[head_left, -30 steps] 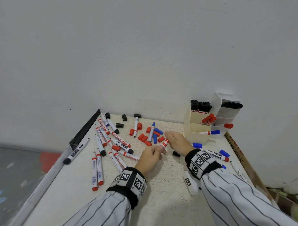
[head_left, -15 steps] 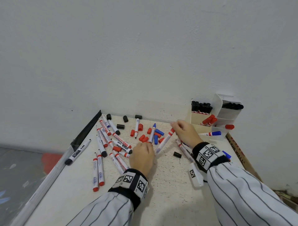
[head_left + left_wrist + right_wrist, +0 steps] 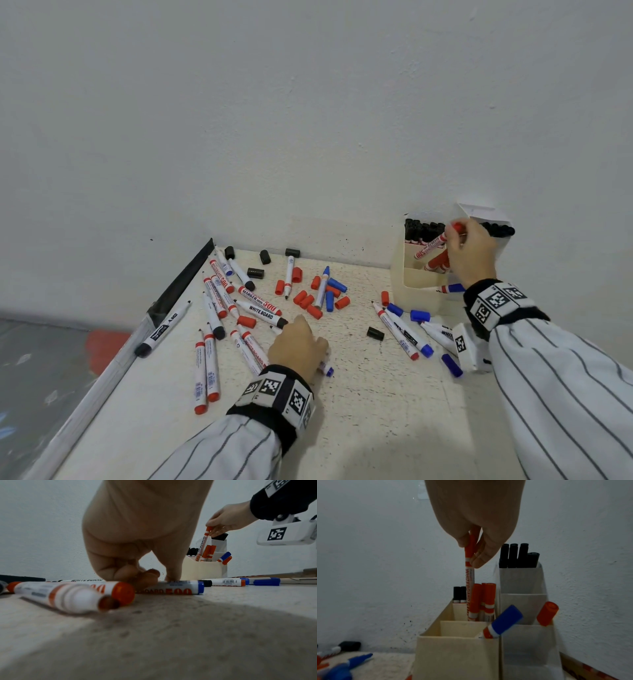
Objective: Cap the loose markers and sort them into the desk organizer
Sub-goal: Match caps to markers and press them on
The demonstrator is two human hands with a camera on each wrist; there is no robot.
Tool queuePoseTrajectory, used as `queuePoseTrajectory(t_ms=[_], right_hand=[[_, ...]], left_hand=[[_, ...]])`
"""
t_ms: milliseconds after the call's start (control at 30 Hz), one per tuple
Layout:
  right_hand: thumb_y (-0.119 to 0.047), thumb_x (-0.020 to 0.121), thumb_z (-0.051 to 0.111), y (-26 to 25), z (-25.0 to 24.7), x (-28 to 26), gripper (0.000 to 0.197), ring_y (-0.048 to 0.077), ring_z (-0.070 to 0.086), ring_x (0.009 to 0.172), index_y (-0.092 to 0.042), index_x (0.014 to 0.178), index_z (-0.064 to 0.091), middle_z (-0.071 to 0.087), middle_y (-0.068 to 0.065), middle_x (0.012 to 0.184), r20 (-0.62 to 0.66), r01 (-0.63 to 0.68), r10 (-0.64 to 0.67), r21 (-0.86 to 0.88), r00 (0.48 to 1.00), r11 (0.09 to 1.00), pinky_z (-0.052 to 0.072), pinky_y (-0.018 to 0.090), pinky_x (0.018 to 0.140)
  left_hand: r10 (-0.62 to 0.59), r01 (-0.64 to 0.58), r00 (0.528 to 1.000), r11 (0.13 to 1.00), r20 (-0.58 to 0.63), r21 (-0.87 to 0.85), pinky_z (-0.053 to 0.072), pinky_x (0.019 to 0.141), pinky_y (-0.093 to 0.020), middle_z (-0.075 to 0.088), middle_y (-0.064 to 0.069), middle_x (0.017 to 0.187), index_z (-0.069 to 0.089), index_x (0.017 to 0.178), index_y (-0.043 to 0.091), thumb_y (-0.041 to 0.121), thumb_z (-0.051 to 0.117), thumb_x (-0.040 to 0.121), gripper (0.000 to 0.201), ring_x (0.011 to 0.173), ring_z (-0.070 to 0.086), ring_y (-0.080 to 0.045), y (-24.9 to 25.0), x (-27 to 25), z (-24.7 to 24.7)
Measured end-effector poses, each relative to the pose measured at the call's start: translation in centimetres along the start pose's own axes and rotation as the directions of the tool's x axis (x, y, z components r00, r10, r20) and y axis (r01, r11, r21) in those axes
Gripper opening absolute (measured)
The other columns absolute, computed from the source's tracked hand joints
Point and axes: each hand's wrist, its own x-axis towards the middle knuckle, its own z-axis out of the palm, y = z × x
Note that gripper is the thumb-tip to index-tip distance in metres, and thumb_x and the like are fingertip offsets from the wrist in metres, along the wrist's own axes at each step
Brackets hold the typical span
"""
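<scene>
The right hand [image 3: 471, 251] is pinching a capped red marker [image 3: 469, 574] by its cap end, holding it nearly upright with its lower end already inside the middle compartment of the cream desk organizer [image 3: 457, 654], beside other red-capped markers [image 3: 485, 601] standing there. The white barrel is showing red "WHITEBOARD" lettering. The left hand [image 3: 298, 346] is lying knuckles-up on the tabletop [image 3: 359, 411], its thumb and fingertips closing round a blue-ended marker [image 3: 178, 587] lying flat.

That marker's far end is being hidden under the left palm, so whether it has a cap cannot be told. The organizer's base is being covered by the right wrist in the head view.

Behind the right hand, black-capped markers [image 3: 517, 555] are filling the tall rear compartments; below it, a blue-capped marker [image 3: 503, 622] is leaning in a front compartment. Ahead of the left hand, loose red caps [image 3: 306, 301], blue caps [image 3: 334, 291] and uncapped markers [image 3: 219, 301] are lying scattered. Between the hands, a black cap [image 3: 375, 333] is sitting alone.
</scene>
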Motion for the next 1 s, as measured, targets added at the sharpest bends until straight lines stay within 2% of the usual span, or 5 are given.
queuePoseTrajectory(t_ms=[433,633,767,900,1000], right_hand=[[-0.022,0.09,0.055,1.7,1.3,-0.9,0.021,0.032,0.056,0.09,-0.02,0.11,0.063,0.067,0.013,0.093,0.096,0.116,-0.088,-0.35,0.992,0.929,0.049,0.044,0.076],[-0.023,0.097,0.036,1.4,1.4,-1.0,0.038,0.034,0.033,0.122,-0.021,0.133,0.048,0.04,-0.001,0.144,0.364,0.088,0.169,-0.592,0.916,0.801,0.032,0.043,0.099],[-0.017,0.093,0.044,1.8,1.4,-1.6,0.042,0.033,0.029,0.125,-0.02,0.134,0.046,0.033,0.001,0.147,0.353,0.072,0.127,-0.498,0.927,0.864,0.026,0.044,0.1],[-0.001,0.087,0.049,1.6,1.6,-2.7,0.02,0.027,0.054,0.098,-0.005,0.096,0.066,0.06,0.011,0.102,0.265,0.175,-0.128,-0.16,0.956,0.972,0.043,0.038,0.086],[-0.005,0.091,0.05,1.0,1.8,-4.0,0.017,0.019,0.056,0.091,-0.014,0.093,0.065,0.062,0.003,0.099,0.618,0.032,0.035,-0.096,0.785,0.995,0.041,0.026,0.076]], left_hand=[[0.014,-0.014,1.0,0.994,0.002,-0.11,0.051,0.081,-0.03,0.051,-0.005,0.109,0.049,0.105,0.013,0.016,0.064,0.083,0.026,0.091,0.055,-0.019,0.1,0.0,0.1],[0.117,-0.145,0.986,0.956,-0.12,-0.254,0.043,0.08,-0.022,0.045,-0.003,0.113,0.046,0.111,0.014,0.013,0.062,0.083,0.032,0.09,0.046,-0.013,0.3,-0.1,0.2],[0.184,-0.225,0.971,0.917,-0.152,-0.33,0.042,0.08,-0.019,0.049,-0.002,0.112,0.047,0.116,0.016,0.013,0.06,0.086,0.033,0.095,0.048,-0.011,0.4,0.0,0.3],[0.229,-0.271,0.961,0.885,-0.153,-0.378,0.042,0.073,-0.017,0.057,-0.005,0.107,0.045,0.13,0.012,0.012,0.049,0.094,0.036,0.086,0.052,-0.011,0.5,0.3,0.6],[0.218,-0.265,0.963,0.877,-0.161,-0.4,0.044,0.072,-0.019,0.059,-0.007,0.108,0.044,0.134,0.011,0.009,0.042,0.095,0.039,0.085,0.053,-0.014,0.4,0.4,0.9]])
